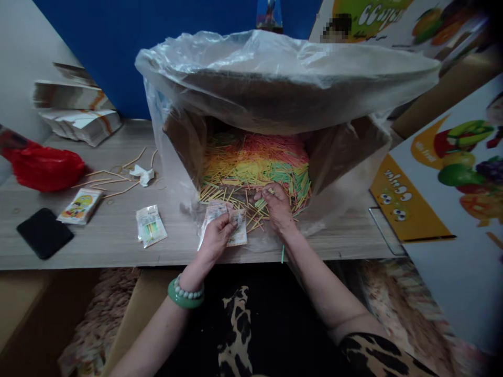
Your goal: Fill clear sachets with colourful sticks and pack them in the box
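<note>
The left hand (218,230) grips a small printed paper sachet (236,226), fingers curled over its upper edge, at the front edge of the wooden worktop (118,230). A green bangle and a string of pale beads (185,294) circle that wrist. The right hand (277,205) lies just beside it, palm down, its fingertips pinching into the nearest of the coloured sticks (255,162); whether it actually has any between the fingers cannot be told.

The sticks, thin and in bands of red, orange, yellow and green, fill a cardboard box (338,149) lying on its side with the opening toward the person. The box is lined with a clear plastic bag (275,63) that billows over its top and spreads onto the worktop under both hands. Loose sticks spill out from the opening to the hands.

To the left on the worktop lie a filled sachet (150,225) with sticks showing through it, another printed packet (80,205), a black phone (44,233), a red plastic bag (45,167), a crumpled white scrap (142,174) among scattered pale sticks, and stacks of flat printed sachets (84,123) against the wall. Boards printed with fruit (451,173) stand to the right.
</note>
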Motion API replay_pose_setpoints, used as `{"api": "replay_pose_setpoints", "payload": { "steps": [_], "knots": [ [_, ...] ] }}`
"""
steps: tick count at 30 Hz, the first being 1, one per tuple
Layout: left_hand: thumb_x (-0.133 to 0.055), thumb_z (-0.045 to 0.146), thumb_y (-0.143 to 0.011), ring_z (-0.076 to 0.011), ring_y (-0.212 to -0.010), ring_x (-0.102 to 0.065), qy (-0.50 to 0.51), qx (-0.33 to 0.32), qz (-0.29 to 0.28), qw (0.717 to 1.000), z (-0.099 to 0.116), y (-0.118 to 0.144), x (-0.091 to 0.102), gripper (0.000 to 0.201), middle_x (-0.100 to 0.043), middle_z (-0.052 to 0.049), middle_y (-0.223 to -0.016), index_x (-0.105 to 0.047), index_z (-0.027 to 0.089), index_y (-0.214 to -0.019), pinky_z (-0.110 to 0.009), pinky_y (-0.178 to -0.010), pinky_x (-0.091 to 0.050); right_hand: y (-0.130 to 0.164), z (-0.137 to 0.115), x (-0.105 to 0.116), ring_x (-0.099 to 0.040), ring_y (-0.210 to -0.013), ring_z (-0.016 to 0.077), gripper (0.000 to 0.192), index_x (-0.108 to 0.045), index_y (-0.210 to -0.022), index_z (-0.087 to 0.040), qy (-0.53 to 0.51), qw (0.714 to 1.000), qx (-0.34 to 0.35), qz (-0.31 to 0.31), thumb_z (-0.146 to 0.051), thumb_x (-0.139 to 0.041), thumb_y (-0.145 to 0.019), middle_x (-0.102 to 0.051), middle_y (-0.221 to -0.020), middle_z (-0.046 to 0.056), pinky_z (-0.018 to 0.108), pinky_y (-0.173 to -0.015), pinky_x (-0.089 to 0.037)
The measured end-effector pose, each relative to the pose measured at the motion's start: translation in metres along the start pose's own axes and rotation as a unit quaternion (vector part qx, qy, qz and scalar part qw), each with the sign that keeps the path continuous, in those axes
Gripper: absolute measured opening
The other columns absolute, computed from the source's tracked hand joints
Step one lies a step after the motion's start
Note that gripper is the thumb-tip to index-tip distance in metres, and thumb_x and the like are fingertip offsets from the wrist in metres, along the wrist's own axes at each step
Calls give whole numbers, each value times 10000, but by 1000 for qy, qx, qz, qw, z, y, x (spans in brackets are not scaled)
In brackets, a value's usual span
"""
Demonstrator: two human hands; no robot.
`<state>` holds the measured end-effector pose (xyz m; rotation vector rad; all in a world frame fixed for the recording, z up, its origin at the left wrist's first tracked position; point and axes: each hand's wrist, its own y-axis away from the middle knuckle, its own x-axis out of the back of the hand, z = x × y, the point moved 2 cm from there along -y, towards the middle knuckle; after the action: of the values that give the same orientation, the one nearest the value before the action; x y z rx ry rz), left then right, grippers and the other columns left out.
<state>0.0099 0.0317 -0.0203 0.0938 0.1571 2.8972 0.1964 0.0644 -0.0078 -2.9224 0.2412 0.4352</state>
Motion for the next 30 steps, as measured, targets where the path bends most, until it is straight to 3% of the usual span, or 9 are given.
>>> {"api": "replay_pose_setpoints", "payload": {
  "steps": [5, 10, 16, 22, 26, 30],
  "knots": [
    [-684, 323, -727, -84, -533, -327, 6, 34, 33, 999, -3, 1, -2, 293, -396, 57, -547, -486, 174, -571, -224, -504, -246, 8, -21, -26, -665, -694, 148, 163, -497, -882, -240, -18, 999, 37, 31, -369, -596, -884, -632, -695, -59, 349, -831, -507],
    [-722, 322, -709, -82, -542, -366, 42, 33, 22, 998, 3, 1, -6, 282, -441, 54, -568, -519, 167, -588, -220, -516, -286, 20, -33, -55, -669, -753, 150, 141, -501, -906, -243, -31, 996, 85, -12, -369, -557, -937, -637, -739, -41, 338, -804, -525],
    [-738, 359, -721, -94, -558, -397, 36, 32, 8, 999, 1, 5, -4, 279, -467, 44, -574, -565, 165, -619, -225, -536, -319, 27, -21, -52, -665, -755, 145, 121, -509, -918, -236, -21, 997, 57, -43, -342, -565, -940, -643, -762, -38, 338, -799, -529],
    [-705, 399, -750, -118, -597, -433, 8, 28, -17, 999, -4, 4, -3, 268, -495, 27, -596, -610, 166, -659, -246, -585, -359, 27, -33, -50, -668, -813, 162, 134, -521, -909, -237, 55, 993, 103, 5, -363, -532, -955, -653, -793, -17, 366, -866, -515],
    [-667, 396, -770, -123, -621, -427, -7, 15, -27, 999, 0, 4, -3, 281, -486, 20, -612, -595, 163, -630, -247, -596, -354, 30, -35, -53, -669, -835, 168, 156, -524, -902, -247, 90, 992, 84, -33, -393, -522, -955, -660, -818, -4, 369, -873, -520],
    [-674, 393, -729, -97, -562, -346, 2, 34, 2, 999, 1, 4, -1, 324, -408, 40, -566, -511, 169, -561, -232, -530, -282, 36, -29, -54, -671, -837, 170, 145, -525, -916, -250, 88, 992, 63, -61, -391, -532, -949, -667, -807, -6, 368, -866, -523]
  ]
}}
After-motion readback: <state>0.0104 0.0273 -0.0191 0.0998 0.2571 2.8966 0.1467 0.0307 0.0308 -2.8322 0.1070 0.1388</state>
